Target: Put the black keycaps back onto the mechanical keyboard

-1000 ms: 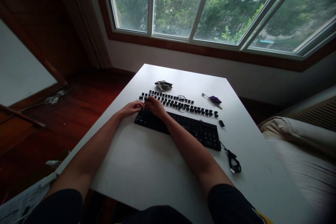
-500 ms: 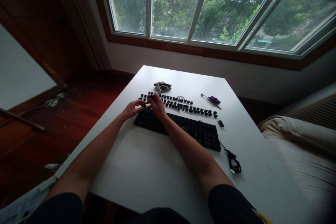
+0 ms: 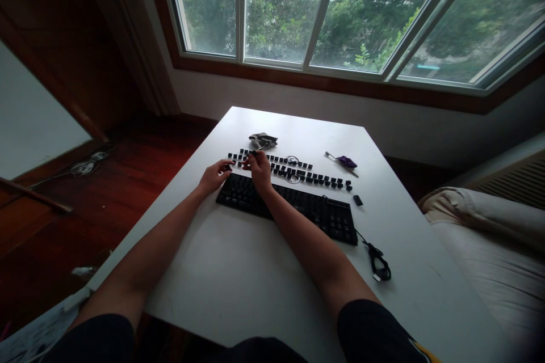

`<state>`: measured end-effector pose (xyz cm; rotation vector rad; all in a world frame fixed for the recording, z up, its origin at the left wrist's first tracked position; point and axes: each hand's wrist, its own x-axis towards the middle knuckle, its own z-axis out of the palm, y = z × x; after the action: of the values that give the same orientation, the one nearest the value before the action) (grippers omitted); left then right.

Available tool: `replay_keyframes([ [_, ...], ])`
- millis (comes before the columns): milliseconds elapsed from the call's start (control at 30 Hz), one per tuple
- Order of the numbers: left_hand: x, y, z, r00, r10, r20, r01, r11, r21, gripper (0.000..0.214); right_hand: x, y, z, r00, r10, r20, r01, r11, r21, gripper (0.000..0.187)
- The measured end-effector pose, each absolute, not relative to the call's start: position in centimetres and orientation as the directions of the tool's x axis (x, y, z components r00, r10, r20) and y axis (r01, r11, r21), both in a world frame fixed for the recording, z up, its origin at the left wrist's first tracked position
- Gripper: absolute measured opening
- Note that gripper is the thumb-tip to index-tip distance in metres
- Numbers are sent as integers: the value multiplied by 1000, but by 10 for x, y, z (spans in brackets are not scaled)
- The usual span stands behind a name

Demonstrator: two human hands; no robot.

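Note:
My left hand (image 3: 215,176) is beside the far left corner of a black keyboard (image 3: 306,207), its fingers pinched on a small black keycap (image 3: 228,167). To its right, my right hand (image 3: 260,170) is closed on a small dark tool with thin metal wire ends, which looks like a keycap puller (image 3: 262,148). Its grip is partly hidden by the fingers. Loose black keycaps (image 3: 313,177) lie in rows behind the keyboard, and some are covered by the right hand.
A crumpled grey cloth (image 3: 263,140) lies behind the keycaps. At the right are a brush (image 3: 333,156) with a purple bundle (image 3: 347,162), a single larger black piece (image 3: 357,200) and the coiled cable (image 3: 380,266). The white table (image 3: 238,272) stands below a window.
My hands have moved apart: the right one shifted slightly right with the tool, the left one slightly left with the keycap. The keyboard stays in place.

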<state>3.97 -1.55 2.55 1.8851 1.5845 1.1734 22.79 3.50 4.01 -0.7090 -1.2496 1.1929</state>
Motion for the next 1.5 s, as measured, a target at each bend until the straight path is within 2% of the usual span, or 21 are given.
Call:
replay_keyframes([
  [100,31,-13,20,-167,930,329,675,-135,725,35,228,36,38,-100,940,326,-278,288,-916,31],
  [200,24,-10,14,-250,911,329,723,-50,689,33,228,37,36,-114,941,320,-285,277,-918,30],
  [367,22,-2,6,-267,919,291,765,18,643,21,229,39,33,-117,946,301,-295,257,-920,29],
  [533,19,7,2,-284,905,317,848,84,523,23,229,42,30,-120,952,280,-282,238,-929,29],
  [700,20,20,7,-378,916,138,745,212,632,30,229,44,27,-143,951,276,-275,230,-934,28],
  [767,23,24,8,-412,903,120,741,256,620,31,229,44,26,-143,953,268,-276,221,-935,25],
  [933,30,25,5,-416,888,198,818,270,508,35,230,45,25,-148,965,219,-294,168,-941,16],
  [1100,28,20,4,-418,885,207,821,271,502,32,229,45,26,-171,967,188,-270,137,-953,15],
  [1233,27,16,6,-401,886,234,820,233,523,30,228,45,30,-213,960,180,-255,123,-959,22],
  [1367,26,12,6,-325,910,259,846,157,509,29,230,43,36,-263,939,223,-141,191,-971,22],
  [1500,25,11,5,-289,914,284,871,128,474,24,234,36,43,-398,879,263,67,314,-947,20],
])
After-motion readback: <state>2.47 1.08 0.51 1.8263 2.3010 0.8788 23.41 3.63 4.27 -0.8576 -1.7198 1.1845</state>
